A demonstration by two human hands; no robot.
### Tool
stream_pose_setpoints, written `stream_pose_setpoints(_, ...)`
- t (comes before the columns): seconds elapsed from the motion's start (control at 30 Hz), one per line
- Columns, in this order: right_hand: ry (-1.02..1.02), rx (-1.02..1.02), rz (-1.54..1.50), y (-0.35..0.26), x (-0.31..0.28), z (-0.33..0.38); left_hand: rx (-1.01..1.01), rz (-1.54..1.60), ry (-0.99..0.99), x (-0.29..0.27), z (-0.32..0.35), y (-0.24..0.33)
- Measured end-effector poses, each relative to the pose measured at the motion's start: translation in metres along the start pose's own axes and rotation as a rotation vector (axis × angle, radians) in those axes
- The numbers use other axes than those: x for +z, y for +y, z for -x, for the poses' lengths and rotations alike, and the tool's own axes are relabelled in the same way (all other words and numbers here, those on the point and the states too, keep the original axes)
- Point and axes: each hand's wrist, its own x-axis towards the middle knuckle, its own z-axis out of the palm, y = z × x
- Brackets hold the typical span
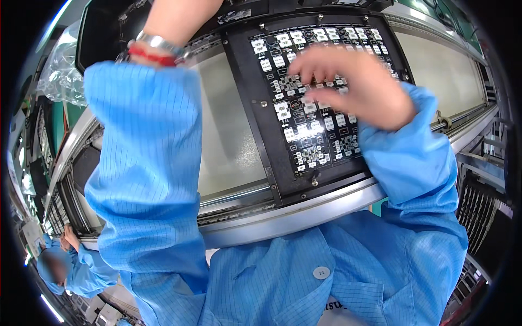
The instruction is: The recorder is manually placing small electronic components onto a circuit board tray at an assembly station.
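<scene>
Centre and upper right of the frame: the worker's right hand [353, 81] hovers over a black carrier tray [255, 119] that holds a panel of small circuit boards [312, 130] with white labels. The fingers [312, 65] are loosely spread and slightly curled, their tips blurred and pointing toward the left; they lie on or just above the upper rows of boards, and it cannot be told whether they pinch anything.

Upper left of the frame: the left arm in a blue sleeve [147, 163] reaches upward, with a metal wristwatch [157, 42] and a red cord [152, 56] on the wrist. The left hand passes beyond the top edge, so its opening cannot be told.

The tray sits tilted on a conveyor line, between a pale belt surface [228, 130] on its left and a metal rail [304, 209] along its lower edge, in the middle of the frame.

Lower left corner: a second person in a blue coat and cap [65, 269] stands well apart. A clear plastic bag [62, 70] lies at the far upper left.
</scene>
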Motion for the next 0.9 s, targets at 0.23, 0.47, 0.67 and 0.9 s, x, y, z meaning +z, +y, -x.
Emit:
stream_pose_setpoints(0.23,0.45,0.192,0.4,0.062,-0.122,-0.043,-0.262,0.197,-0.091,0.014,0.037,0.053)
stream_pose_setpoints(0.47,0.007,0.304,0.385,0.091,-0.106,-0.107,-0.493,0.449,-0.269,0.035,0.091,0.07)
stream_pose_setpoints(0.67,0.298,0.133,0.477,0.089,-0.107,-0.096,-0.6,0.531,-0.243,0.047,0.102,0.065)
stream_pose_setpoints(0.9,0.654,0.03,0.478,0.097,-0.112,-0.085,-0.365,0.022,-0.303,0.04,0.093,0.067)
